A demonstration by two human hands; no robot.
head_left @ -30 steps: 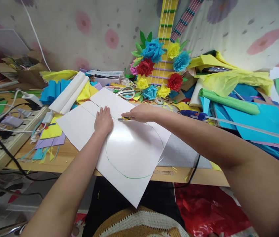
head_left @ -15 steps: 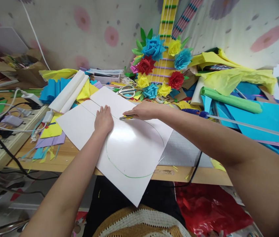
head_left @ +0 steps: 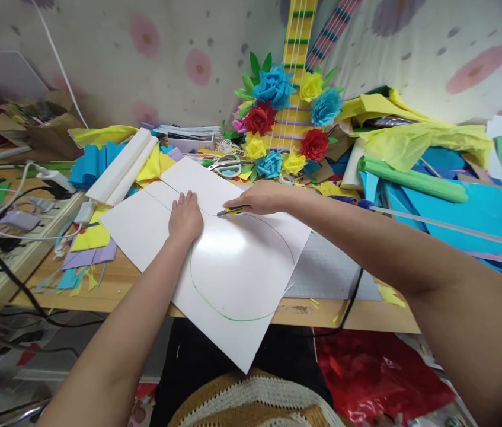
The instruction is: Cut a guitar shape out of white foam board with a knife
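Note:
A white board (head_left: 233,279) lies slantwise on the table, its near corner jutting over the front edge. A curved outline is drawn on it, green along the near side. My left hand (head_left: 185,216) rests flat on the board with its fingers stretched out. In my right hand (head_left: 257,197) is a yellow and black utility knife (head_left: 233,210), held low with its tip at the drawn line, just right of my left hand. Under the board's right side shows a grey cutting mat (head_left: 335,273).
Scissors (head_left: 225,165) lie behind the board. A yellow paper guitar (head_left: 295,112) with paper flowers stands at the back. Left are a power strip (head_left: 24,255) with cables and white rolls (head_left: 121,166). A glue gun (head_left: 351,201) with a long glue stick lies right, near blue sheets (head_left: 482,219).
My right hand and the knife have shifted slightly to the right along the drawn line. My left hand stays in place on the board.

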